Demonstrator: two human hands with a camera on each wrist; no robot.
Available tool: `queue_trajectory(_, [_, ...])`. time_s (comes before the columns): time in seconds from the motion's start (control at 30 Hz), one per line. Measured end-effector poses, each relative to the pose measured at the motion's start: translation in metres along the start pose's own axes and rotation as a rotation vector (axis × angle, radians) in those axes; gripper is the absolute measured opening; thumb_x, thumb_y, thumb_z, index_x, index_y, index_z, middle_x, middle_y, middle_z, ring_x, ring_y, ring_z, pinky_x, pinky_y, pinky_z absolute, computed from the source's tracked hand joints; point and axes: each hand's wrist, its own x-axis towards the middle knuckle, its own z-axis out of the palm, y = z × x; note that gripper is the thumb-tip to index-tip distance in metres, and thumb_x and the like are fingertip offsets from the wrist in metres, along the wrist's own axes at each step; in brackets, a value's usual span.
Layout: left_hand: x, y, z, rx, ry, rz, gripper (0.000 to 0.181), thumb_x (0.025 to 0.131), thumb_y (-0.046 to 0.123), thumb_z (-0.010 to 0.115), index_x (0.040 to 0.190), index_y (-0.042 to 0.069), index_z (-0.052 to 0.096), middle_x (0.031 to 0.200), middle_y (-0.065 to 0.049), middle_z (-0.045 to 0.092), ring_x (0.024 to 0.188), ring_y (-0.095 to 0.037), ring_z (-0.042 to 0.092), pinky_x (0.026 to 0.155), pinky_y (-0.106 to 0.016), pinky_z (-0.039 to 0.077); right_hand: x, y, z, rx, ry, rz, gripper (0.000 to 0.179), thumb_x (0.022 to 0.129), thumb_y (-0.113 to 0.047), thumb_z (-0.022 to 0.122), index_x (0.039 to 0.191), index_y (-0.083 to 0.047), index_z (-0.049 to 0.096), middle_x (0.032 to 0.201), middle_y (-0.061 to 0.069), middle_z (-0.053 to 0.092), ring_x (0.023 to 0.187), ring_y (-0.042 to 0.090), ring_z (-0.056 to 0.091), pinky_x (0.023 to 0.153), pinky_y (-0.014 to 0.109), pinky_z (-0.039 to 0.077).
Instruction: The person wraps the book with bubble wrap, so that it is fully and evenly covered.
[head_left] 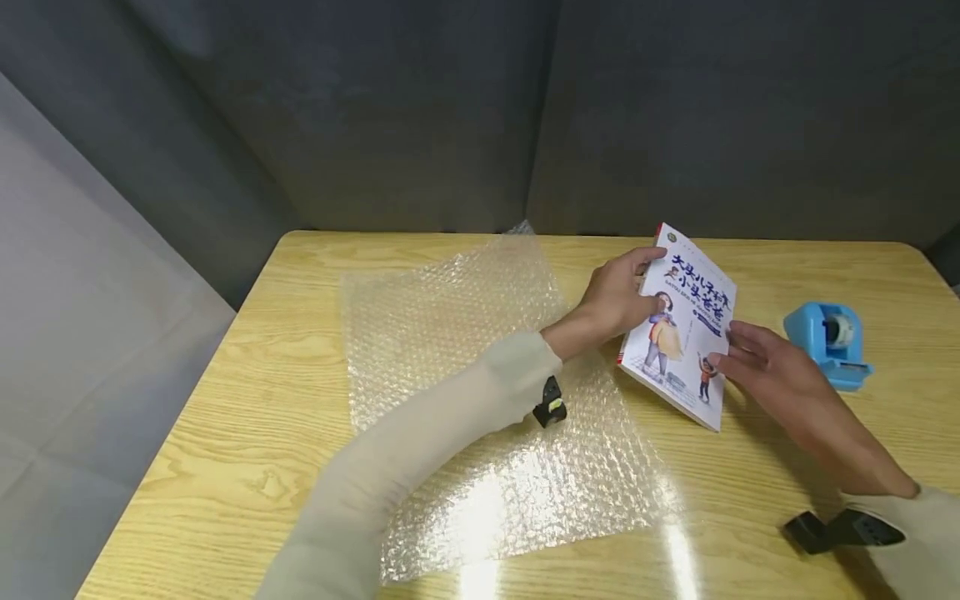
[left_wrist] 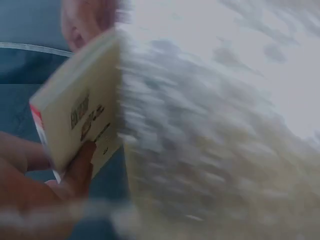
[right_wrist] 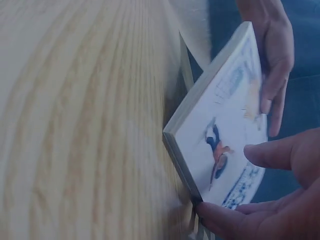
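A white paperback book [head_left: 686, 321] with a red spine edge and drawn figures on its cover is held tilted above the right part of the table. My left hand [head_left: 617, 292] grips its left edge, the thumb lying on the cover. On the opposite side my right hand [head_left: 768, 367] pinches the right edge, thumb on the front. In the right wrist view the book [right_wrist: 220, 130] shows its page edges, with the right thumb on the cover. The left wrist view shows the book [left_wrist: 80, 105] with the left fingers around its spine side.
A sheet of clear bubble wrap [head_left: 450, 333] lies flat across the middle of the wooden table [head_left: 225, 433], partly beneath the left forearm. A blue tape dispenser [head_left: 828, 346] stands right of the right hand. Dark curtain [head_left: 420, 117] hangs behind the table's far edge.
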Motion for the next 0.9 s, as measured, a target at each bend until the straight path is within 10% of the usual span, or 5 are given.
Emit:
queue_trajectory(0.27, [-0.007,0.012,0.005,-0.426,-0.020,-0.050,0.066,0.079,-0.013,0.068,0.133,0.023,0.055,0.116,0.008,0.059,0.080,-0.009,0.064,0.056,-0.024,0.055,0.001,0.001,-0.001,0.052,0.044,0.002,0.089,0.096,-0.051,0.043,0.150,-0.001,-0.007,0.151,0.033,0.010,0.131,0.056,0.021,0.097,0.066,0.029])
queue_trajectory(0.63, [-0.016,0.015,-0.009,-0.449,0.012,0.006,0.067,0.077,-0.010,0.070,0.133,0.022,0.053,0.113,0.008,0.058,0.083,-0.009,0.063,0.062,-0.023,0.054,0.000,-0.001,-0.002,0.102,0.118,-0.033,0.087,0.097,-0.046,0.045,0.150,-0.001,-0.006,0.142,0.038,0.024,0.116,0.050,0.044,0.072,0.030,0.056])
queue_trajectory(0.9, [-0.026,0.005,-0.025,-0.493,0.005,-0.005,0.065,0.079,-0.005,0.072,0.135,0.019,0.050,0.120,0.006,0.061,0.089,-0.008,0.064,0.067,-0.023,0.054,-0.004,-0.003,-0.004,0.139,0.172,-0.082,0.078,0.095,-0.035,0.055,0.150,0.001,0.012,0.124,0.017,0.043,0.082,0.001,0.061,0.069,0.022,0.055])
